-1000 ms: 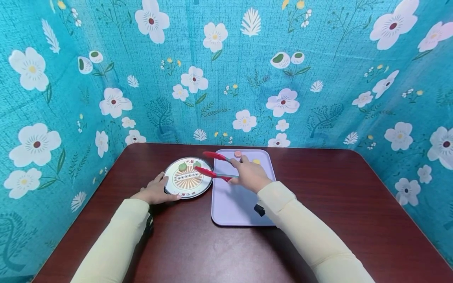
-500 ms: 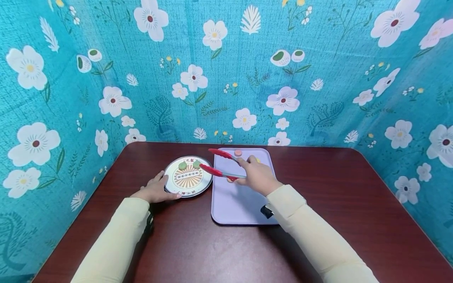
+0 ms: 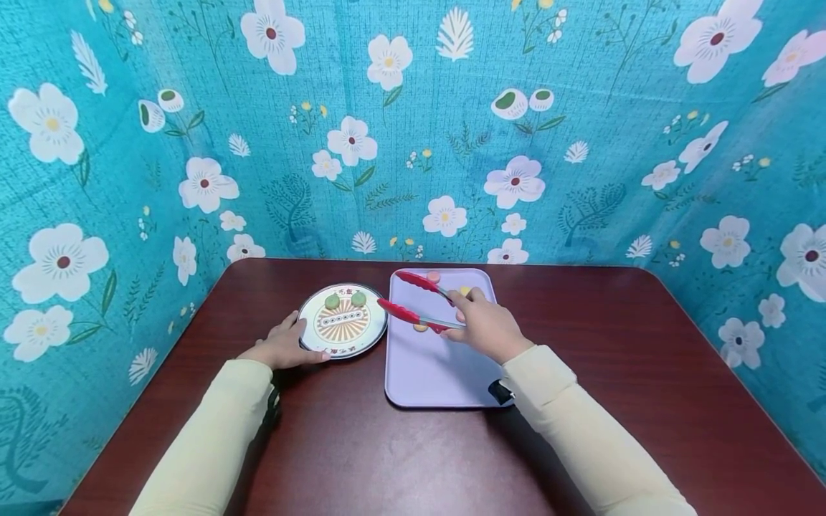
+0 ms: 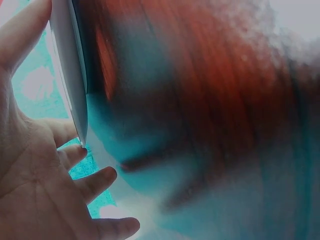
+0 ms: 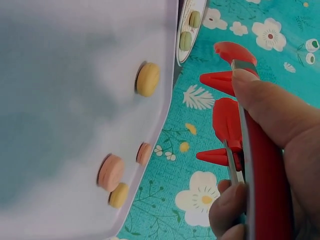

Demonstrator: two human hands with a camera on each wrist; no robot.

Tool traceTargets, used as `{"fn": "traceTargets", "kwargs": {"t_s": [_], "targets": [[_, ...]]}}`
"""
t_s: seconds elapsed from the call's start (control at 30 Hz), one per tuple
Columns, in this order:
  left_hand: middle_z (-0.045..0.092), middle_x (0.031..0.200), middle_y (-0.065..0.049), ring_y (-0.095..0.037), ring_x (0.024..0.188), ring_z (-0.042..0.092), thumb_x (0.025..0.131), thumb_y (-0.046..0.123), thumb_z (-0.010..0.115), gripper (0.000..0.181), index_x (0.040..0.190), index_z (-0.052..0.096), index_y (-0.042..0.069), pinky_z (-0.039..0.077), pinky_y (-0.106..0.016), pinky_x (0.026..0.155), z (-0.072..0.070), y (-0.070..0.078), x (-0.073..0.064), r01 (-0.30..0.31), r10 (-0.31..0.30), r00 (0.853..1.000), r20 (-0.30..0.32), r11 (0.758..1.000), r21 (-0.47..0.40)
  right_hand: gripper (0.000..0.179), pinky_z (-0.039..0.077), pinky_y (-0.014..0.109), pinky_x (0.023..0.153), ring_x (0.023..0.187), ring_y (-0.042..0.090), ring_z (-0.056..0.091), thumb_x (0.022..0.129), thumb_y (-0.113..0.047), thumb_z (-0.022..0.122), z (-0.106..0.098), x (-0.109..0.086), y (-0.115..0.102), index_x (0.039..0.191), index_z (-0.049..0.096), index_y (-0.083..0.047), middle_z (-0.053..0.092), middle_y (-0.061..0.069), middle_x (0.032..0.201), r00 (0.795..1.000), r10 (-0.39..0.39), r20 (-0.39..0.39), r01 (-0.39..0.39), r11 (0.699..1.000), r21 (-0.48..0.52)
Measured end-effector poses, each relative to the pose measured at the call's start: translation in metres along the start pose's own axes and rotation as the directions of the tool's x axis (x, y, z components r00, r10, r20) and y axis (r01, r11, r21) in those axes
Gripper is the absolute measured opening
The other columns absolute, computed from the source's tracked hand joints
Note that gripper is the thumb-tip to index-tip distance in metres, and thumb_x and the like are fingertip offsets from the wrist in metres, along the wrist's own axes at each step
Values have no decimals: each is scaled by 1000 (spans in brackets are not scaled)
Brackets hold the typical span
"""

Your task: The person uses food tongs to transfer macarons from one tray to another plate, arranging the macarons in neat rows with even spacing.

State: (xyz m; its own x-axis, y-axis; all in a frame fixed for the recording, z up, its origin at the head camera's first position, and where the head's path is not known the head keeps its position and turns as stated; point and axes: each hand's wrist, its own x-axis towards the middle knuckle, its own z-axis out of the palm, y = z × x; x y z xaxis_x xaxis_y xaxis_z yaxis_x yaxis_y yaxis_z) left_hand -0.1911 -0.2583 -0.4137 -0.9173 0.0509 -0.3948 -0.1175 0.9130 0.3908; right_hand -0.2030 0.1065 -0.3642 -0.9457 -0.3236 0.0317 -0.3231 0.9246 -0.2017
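My left hand (image 3: 280, 350) holds the rim of a white patterned plate (image 3: 311, 319), thumb at its near edge and fingers spread along the left side. On the plate's far part sit two green macarons (image 3: 332, 302). My right hand (image 3: 492, 328) grips red-tipped metal tongs (image 3: 401, 312), their arms apart and nothing between the tips. The tongs are above the left part of a lilac tray (image 3: 419, 373), tips near the plate's right edge. In the right wrist view, the tray bears a yellow macaron (image 5: 148, 79), two pink macarons (image 5: 111, 172) and another yellow macaron (image 5: 119, 195).
A dark reddish-brown table (image 3: 600, 358) carries the plate and tray, which lie side by side with a very narrow gap. A turquoise flowered cloth (image 3: 413, 143) hangs behind the table and along both sides.
My right hand has moved the tongs to the right, away from the green macarons and over the tray. The left hand and the plate have stayed in place.
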Motion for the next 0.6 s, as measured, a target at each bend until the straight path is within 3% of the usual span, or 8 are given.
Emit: {"fn": "traceTargets", "kwargs": {"t_s": [0.27,0.6], "targets": [[5,156,-27,-51,137,15,74,62,71,114,152,17,-3,12,-75,104,0,0,0,1,-1,1000,-3,1000,0,81,50,31,53,51,19,50,74,-46,81,5,-8,9,143,49,-15,55,17,111,999,9,-31,-8,1000,25],[7,156,-28,-51,137,16,74,64,70,115,152,17,-2,13,-76,103,0,1,0,-6,6,1000,-8,1000,23,84,51,31,55,57,17,51,74,-44,82,10,-22,15,144,47,-14,56,16,108,998,49,-40,-47,998,43]]}}
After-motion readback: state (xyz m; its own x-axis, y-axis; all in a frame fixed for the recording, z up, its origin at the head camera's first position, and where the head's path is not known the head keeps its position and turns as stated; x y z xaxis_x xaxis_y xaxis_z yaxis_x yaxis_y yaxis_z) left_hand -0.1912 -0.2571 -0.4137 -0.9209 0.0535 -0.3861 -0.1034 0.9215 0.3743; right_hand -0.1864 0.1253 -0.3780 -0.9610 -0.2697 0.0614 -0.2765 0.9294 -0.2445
